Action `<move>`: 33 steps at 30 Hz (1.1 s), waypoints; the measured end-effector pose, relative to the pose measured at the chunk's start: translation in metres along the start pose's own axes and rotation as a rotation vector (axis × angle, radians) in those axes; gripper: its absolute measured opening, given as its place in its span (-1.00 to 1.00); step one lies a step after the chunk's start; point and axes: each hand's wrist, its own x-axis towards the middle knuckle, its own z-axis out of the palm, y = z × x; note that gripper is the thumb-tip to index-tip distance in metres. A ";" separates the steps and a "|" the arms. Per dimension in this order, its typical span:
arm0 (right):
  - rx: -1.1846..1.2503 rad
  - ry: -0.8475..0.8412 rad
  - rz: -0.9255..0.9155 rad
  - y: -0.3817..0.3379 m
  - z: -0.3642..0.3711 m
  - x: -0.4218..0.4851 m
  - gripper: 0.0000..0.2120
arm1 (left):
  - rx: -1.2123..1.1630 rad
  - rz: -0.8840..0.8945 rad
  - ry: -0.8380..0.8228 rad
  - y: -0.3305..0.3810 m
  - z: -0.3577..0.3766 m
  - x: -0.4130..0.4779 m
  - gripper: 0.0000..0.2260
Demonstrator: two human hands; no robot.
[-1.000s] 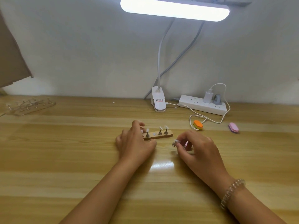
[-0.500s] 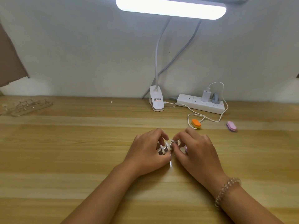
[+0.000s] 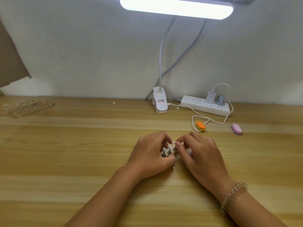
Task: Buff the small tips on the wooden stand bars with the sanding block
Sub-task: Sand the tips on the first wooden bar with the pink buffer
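**Stand bar held in both hands, no buffing stroke yet**

Head view: my left hand (image 3: 152, 154) is curled around the wooden stand bar (image 3: 168, 151), gripping it near the middle of the desk (image 3: 82, 161). The small tips (image 3: 171, 145) on their metal posts poke out between my fingers. My right hand (image 3: 201, 154) meets the bar's right end, thumb and forefinger pinching the endmost tip. A pink sliver (image 3: 190, 152) shows under that palm. It may be a sanding block, but too little shows to tell.

Two blocks lie free toward the desk's far right. The orange sanding block (image 3: 200, 126) sits beside the white cable, and the pink sanding block (image 3: 236, 128) lies further right, both well apart from my hands. A power strip (image 3: 205, 104) and the lamp clamp (image 3: 160, 104) stand along the far edge, and a clear stand (image 3: 27, 106) sits at the far left corner.

I judge this to be the set-up step: I am steadying the bar and seating or checking a tip, not abrading it. Next I need an abrasive face brought flat onto one tip, with my left hand gripping firmly so the bar does not twist. The strokes should be light, since the tips look easily knocked loose.
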 end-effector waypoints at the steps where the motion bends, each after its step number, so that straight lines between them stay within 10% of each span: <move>1: 0.006 0.001 0.001 0.001 0.001 0.000 -0.97 | 0.003 0.001 0.003 0.000 0.000 0.000 -0.75; 33: 0.038 0.041 0.106 0.004 -0.001 0.001 -0.73 | 0.052 -0.013 -0.010 -0.005 0.003 0.002 -0.75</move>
